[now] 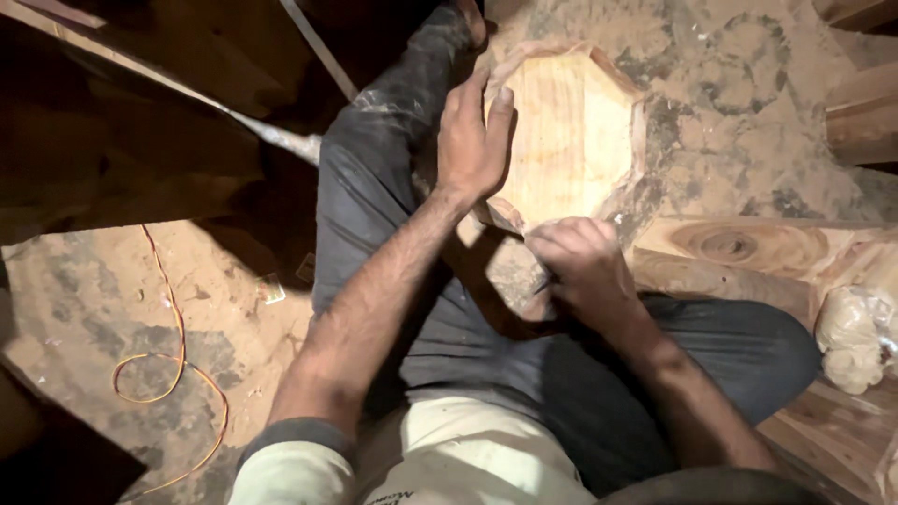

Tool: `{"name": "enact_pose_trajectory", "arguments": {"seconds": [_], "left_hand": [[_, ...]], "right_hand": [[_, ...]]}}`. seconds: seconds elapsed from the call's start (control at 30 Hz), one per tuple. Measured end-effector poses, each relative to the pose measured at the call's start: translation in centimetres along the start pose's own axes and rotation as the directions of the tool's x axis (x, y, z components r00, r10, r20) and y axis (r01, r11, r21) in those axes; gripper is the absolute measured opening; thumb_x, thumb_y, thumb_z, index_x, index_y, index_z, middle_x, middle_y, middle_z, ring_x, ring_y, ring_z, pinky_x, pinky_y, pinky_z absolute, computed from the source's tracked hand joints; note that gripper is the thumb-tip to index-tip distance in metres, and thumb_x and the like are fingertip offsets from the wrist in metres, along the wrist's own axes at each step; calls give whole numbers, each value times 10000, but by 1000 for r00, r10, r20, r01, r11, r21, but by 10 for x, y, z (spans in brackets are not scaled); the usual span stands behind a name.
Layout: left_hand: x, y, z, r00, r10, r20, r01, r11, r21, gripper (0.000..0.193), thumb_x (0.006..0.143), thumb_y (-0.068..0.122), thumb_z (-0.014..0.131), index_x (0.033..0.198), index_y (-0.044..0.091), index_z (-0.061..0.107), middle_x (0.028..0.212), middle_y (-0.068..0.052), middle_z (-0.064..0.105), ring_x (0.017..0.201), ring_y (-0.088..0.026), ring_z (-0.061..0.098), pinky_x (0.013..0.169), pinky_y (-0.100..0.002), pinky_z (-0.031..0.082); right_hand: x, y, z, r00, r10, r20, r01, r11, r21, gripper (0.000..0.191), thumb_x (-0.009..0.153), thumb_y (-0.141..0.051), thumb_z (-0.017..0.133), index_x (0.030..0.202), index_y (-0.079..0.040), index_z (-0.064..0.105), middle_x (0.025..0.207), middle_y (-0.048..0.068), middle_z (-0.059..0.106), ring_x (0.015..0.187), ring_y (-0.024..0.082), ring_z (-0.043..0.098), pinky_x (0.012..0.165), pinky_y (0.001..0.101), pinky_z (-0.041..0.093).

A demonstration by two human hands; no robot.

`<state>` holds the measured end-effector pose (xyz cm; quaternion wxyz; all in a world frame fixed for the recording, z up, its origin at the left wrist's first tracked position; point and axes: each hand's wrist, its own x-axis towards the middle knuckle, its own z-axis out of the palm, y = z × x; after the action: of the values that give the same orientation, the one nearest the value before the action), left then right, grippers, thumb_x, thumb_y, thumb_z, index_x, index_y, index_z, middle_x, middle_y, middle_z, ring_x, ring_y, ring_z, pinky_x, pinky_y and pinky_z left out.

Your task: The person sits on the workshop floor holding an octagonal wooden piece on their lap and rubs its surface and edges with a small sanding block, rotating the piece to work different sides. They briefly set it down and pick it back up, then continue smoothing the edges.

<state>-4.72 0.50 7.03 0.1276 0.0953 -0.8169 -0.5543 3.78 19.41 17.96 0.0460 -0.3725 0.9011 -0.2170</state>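
Wooden piece: a pale octagonal wooden panel (571,131) with a raised rim lies on the dusty floor (748,75), leaning against the person's outstretched leg (374,159).
Left hand: the left hand (472,140) lies flat on the panel's left rim, fingers spread along the edge, pressing it rather than gripping it.
Right hand: the right hand (585,262) is clenched around a thin dark tool (545,283) at the panel's near edge; only a short tip of the tool shows below the fist.
Containers: a whitish tied plastic bag (856,332) sits at the right edge of the view on stacked wood; what is in it I cannot tell.
Surface: the floor is bare concrete, caked with reddish sawdust and marked with dark ring stains.
Room: a sawn wood slab (739,245) with a knot lies just right of the right hand; an orange wire (173,360) loops across the floor on the left; a dark timber (112,122) slants through the upper left corner.
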Motion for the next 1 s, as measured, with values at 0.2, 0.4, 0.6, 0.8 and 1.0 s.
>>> {"name": "enact_pose_trajectory", "arguments": {"seconds": [0.2,0.4,0.6,0.8,1.0], "left_hand": [[-1,1,1,999,-15,-36,15,1000,-9,496,1065,369,547,1423,26,539,1376,-253,598,1283,-417,581,1094,-458,473],[-1,4,0,999,-15,-31,15,1000,-12,490,1051,358,561,1420,37,540,1350,-250,611,1258,-418,596,1065,-464,479],[-2,6,-2,1000,-12,-20,11,999,-44,516,1066,364,544,1466,40,509,1377,-251,598,1285,-417,579,1089,-465,471],[0,3,0,998,-55,-26,55,998,-1,519,1047,396,554,1440,59,530,1373,-243,609,1286,-417,585,1084,-460,473],[0,6,-2,999,-1,-43,-2,999,-54,581,1048,374,550,1471,-13,459,1405,-280,560,1300,-438,549,1093,-470,445]], "right_hand": [[0,5,-5,1000,-16,-22,16,999,-28,473,640,-57,659,1110,-57,708,1102,65,719,1062,315,640,913,470,453],[-1,8,-3,996,-92,-10,93,995,48,419,645,-103,684,1062,-70,713,1065,61,717,1018,294,657,851,460,451],[-1,10,-1,998,-56,28,57,997,-50,345,714,-89,682,1056,-101,722,1098,28,731,1058,273,659,890,455,460],[2,7,-2,992,-109,-57,106,992,-65,364,721,-125,685,1079,-69,727,1107,67,724,1054,290,639,910,459,443],[1,12,-12,992,-123,-3,123,990,71,296,716,-103,673,1009,-87,714,1019,48,716,989,292,678,853,445,489]]}}
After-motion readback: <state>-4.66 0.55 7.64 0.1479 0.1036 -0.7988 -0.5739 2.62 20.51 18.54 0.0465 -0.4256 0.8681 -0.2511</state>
